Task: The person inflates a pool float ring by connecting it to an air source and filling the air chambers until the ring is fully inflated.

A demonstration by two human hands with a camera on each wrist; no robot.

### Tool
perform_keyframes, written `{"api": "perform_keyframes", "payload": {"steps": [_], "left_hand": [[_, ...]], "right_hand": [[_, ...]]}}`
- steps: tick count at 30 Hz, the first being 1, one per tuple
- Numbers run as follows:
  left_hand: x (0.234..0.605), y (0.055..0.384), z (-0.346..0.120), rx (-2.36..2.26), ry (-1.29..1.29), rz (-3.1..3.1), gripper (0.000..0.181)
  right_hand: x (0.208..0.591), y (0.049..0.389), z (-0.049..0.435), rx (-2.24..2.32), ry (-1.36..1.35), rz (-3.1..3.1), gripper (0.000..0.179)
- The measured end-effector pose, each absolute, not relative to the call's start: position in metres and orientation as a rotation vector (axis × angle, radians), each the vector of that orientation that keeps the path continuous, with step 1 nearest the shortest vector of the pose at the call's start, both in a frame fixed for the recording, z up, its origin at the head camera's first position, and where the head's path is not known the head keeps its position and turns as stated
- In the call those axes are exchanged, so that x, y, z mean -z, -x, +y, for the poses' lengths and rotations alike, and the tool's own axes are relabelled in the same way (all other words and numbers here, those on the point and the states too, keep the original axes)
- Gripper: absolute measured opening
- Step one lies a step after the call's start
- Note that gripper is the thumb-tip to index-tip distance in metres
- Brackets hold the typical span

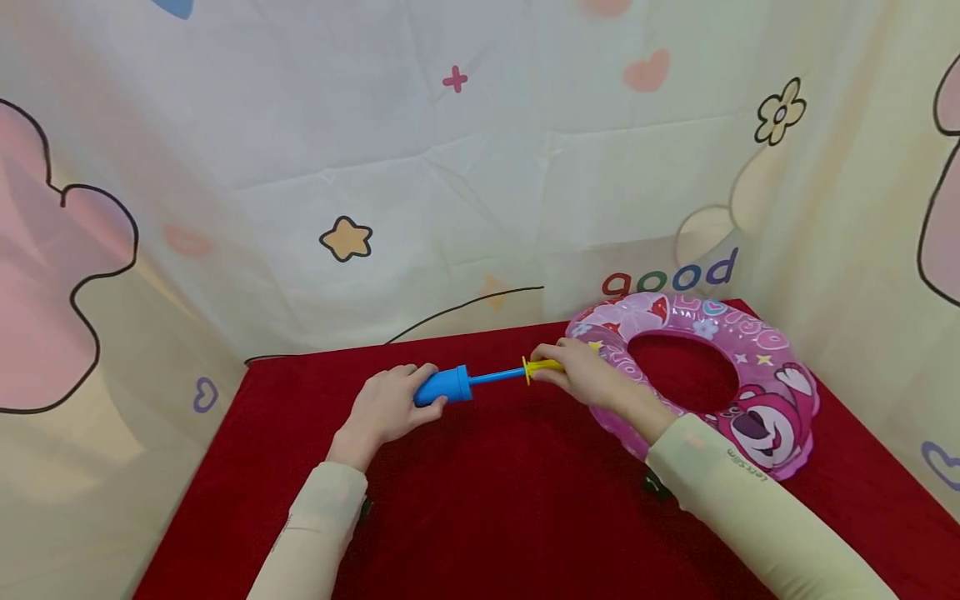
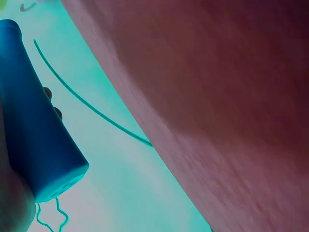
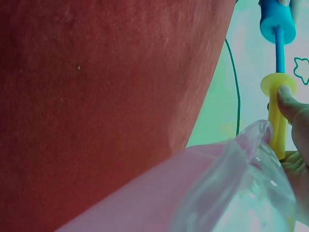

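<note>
A hand pump spans the space between both hands, over the red tabletop. Its blue barrel [image 1: 447, 386] lies in my left hand [image 1: 388, 402], fingers curled round it; the barrel's flat end shows in the left wrist view. A thin blue rod [image 1: 497, 377] sticks out of the barrel toward the right. My right hand [image 1: 583, 372] grips the yellow handle [image 3: 276, 121], its thumb near the round yellow flange [image 3: 278, 85]. Right of the pump, partly behind my right forearm, lies a pink inflatable swim ring [image 1: 757, 350] with a bear print.
Red cloth [image 1: 480, 500] covers the table. White printed curtains [image 1: 420, 208] hang behind it and at both sides. In the right wrist view the ring's clear pink edge [image 3: 227, 179] rises close beside the yellow handle.
</note>
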State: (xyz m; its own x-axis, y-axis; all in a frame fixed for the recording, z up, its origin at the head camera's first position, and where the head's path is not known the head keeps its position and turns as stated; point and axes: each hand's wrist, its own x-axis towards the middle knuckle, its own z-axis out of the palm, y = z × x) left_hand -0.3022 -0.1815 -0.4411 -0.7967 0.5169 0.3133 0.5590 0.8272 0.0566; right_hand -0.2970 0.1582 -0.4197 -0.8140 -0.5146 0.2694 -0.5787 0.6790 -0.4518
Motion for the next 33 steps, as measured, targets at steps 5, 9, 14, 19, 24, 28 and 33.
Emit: {"api": "perform_keyframes", "payload": {"steps": [5, 9, 14, 19, 24, 28, 33], "left_hand": [[0.441, 0.301, -0.199, 0.194, 0.797, -2.742, 0.045], [0.442, 0.3, -0.196, 0.146, 0.815, -2.745, 0.048], [0.441, 0.3, -0.177, 0.093, 0.837, -2.752, 0.053], [0.441, 0.302, -0.15, 0.082, 0.859, -2.732, 0.05], [0.443, 0.305, -0.125, 0.067, 0.883, -2.72, 0.048], [0.443, 0.305, -0.112, 0.076, 0.901, -2.721, 0.048], [0.443, 0.307, -0.113, 0.132, 0.905, -2.75, 0.047]], "right_hand": [[0.421, 0.298, 0.165, -0.821, -0.884, -2.776, 0.021], [0.423, 0.298, 0.166, -0.819, -0.885, -2.76, 0.021], [0.424, 0.296, 0.159, -0.813, -0.926, -2.728, 0.021], [0.424, 0.294, 0.155, -0.808, -0.905, -2.699, 0.019], [0.428, 0.295, 0.151, -0.787, -0.895, -2.723, 0.019], [0.43, 0.294, 0.149, -0.807, -0.877, -2.765, 0.023], [0.428, 0.293, 0.152, -0.826, -0.883, -2.765, 0.022]]}}
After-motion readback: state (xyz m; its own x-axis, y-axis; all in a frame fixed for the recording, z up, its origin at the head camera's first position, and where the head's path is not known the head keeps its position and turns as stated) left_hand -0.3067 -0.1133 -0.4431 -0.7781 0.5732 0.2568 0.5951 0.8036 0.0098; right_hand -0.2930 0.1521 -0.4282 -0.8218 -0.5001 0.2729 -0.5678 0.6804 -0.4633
